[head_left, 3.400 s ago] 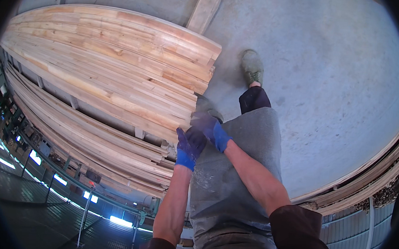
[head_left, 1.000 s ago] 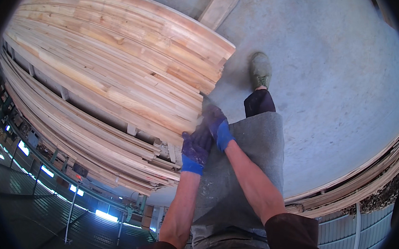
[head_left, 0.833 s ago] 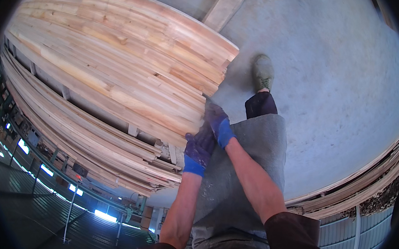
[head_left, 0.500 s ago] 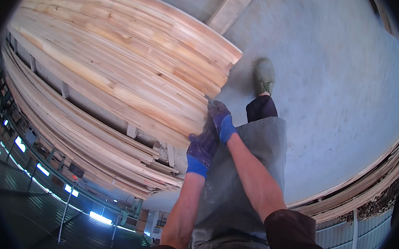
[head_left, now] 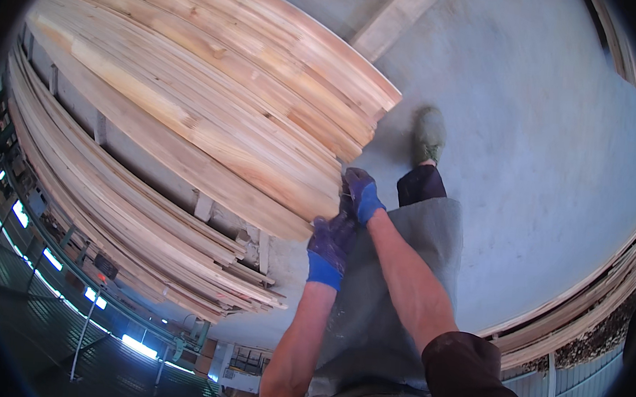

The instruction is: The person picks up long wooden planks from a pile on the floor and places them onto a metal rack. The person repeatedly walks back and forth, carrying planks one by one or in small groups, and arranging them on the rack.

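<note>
A wide stack of pale wooden boards [head_left: 214, 95] runs from the upper left and ends just in front of me. My left hand [head_left: 329, 247], in a purple-and-blue glove, is at the near corner of the board ends. Its thumb lies by the edge, and its fingers are partly hidden. Just beyond it, my right hand [head_left: 363, 193], gloved alike, has its fingers curled against the same ends. Both hands appear closed on the boards, though the inner sides of the gloves do not show. A grey apron [head_left: 401, 278] hangs below my hands.
Another stack of long boards [head_left: 147, 216] lies at the left, with short wooden supports [head_left: 204, 207] between. A beam [head_left: 397, 19] lies on the grey floor [head_left: 534, 162] at the top. More timber [head_left: 568, 308] is at the lower right. My shoe [head_left: 429, 132] stands right of the boards.
The board ends and both hands sit slightly farther right and lower in the picture, as do my shoe and the beam. Both hands remain at the board ends.
</note>
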`<action>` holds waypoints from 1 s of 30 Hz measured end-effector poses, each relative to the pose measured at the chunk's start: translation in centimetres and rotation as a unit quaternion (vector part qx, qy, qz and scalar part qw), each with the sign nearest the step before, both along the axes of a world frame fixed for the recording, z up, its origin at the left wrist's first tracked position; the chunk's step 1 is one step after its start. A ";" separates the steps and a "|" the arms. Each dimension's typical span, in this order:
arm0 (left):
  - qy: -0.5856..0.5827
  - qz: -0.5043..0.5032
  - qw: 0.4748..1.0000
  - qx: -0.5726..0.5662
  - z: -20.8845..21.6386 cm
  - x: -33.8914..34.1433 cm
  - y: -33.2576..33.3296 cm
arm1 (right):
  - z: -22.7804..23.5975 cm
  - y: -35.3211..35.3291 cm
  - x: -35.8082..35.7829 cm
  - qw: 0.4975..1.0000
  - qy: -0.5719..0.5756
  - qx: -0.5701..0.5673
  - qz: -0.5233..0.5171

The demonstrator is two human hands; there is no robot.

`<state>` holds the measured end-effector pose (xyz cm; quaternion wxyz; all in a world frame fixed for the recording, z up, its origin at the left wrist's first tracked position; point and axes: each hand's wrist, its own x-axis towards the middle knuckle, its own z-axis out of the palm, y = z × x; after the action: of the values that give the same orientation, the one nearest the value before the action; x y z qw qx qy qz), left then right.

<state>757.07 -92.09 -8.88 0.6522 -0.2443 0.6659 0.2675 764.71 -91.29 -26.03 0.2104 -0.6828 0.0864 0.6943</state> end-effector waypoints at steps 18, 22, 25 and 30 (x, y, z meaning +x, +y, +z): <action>0.133 -0.068 0.989 0.021 -0.3 3.5 -8.5 | -2.0 -4.9 2.0 0.982 -0.068 0.042 0.174; 0.087 -0.180 0.979 0.032 -0.5 5.9 -11.6 | 0.9 -5.9 6.7 0.973 -0.015 -0.084 0.214; 0.087 -0.159 0.979 0.098 0.0 6.8 -13.2 | 0.5 -8.2 7.9 0.981 0.001 -0.040 0.189; 0.000 -0.239 0.968 0.078 1.3 3.1 -13.4 | 4.6 -6.6 7.5 0.973 0.002 0.057 0.221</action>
<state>760.14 -105.52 -7.54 0.7145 -0.0265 0.6819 0.1543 772.25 -97.84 -21.39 0.0900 -0.6701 -0.1064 0.7290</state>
